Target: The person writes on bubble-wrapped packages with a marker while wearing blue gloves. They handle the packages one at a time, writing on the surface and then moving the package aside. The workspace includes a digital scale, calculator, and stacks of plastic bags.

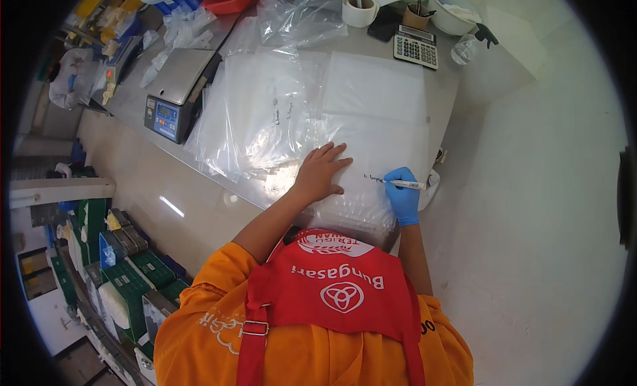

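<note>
A stack of clear plastic bags (371, 140) lies on the metal table in front of me. My left hand (322, 173), bare, rests flat on the stack with its fingers spread. In a blue glove, my right hand (402, 199) grips a white marker (413, 185), whose tip meets the top bag. Dark handwriting (373, 178) runs leftward from that tip. Beside the stack, to the left, more clear bags (259, 114) are spread out, some with writing on them.
Left of the bags stands a digital scale (174, 97). A calculator (416, 47), a white mug (359, 11) and a white bowl (454, 11) sit at the far side, near a spray bottle (464, 49). Green crates (129, 286) line the lower left. Another person (71, 77) is at the far left.
</note>
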{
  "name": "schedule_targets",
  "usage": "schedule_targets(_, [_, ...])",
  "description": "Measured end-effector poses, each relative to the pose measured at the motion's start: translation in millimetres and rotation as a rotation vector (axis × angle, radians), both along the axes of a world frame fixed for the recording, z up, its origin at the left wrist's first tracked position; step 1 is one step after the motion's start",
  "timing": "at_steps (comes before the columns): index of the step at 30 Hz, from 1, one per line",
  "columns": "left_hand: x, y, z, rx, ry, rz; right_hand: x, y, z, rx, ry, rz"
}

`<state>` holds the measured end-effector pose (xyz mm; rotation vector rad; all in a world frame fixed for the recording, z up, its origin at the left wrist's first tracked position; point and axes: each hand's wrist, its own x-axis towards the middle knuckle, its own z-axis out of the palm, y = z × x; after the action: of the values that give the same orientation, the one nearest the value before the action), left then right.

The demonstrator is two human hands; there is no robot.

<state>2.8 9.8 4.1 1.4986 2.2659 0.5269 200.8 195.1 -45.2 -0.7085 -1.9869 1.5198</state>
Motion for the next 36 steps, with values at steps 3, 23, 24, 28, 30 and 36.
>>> schedule_targets(3, [-0.2, 0.2, 0.8, -0.003, 0.002, -0.005, -3.3, -1.3, -2.5, -0.009, 0.010, -0.034])
schedule_targets(23, [-1.2, 0.9, 1.0, -0.012, -0.007, -0.008, 15.7, 10.8, -6.0, 0.006, -0.012, -0.104])
schedule_targets(24, [-0.7, 1.1, 1.0, -0.012, -0.003, -0.010, 16.6, 11.5, -6.6, 0.003, -0.023, -0.110])
schedule_targets(28, [-0.9, 1.7, 2.1, -0.025, -0.006, -0.009, 16.3, 13.5, -8.5, 0.022, 0.025, -0.130])
schedule_targets(30, [-1.0, 1.3, 1.1, -0.014, -0.010, -0.005, 16.7, 13.4, -8.4, 0.016, 0.026, -0.131])
schedule_targets(36, [-1.1, 0.4, 0.7, -0.005, -0.019, -0.008, 19.8, 19.6, -15.2, -0.011, 0.004, -0.140])
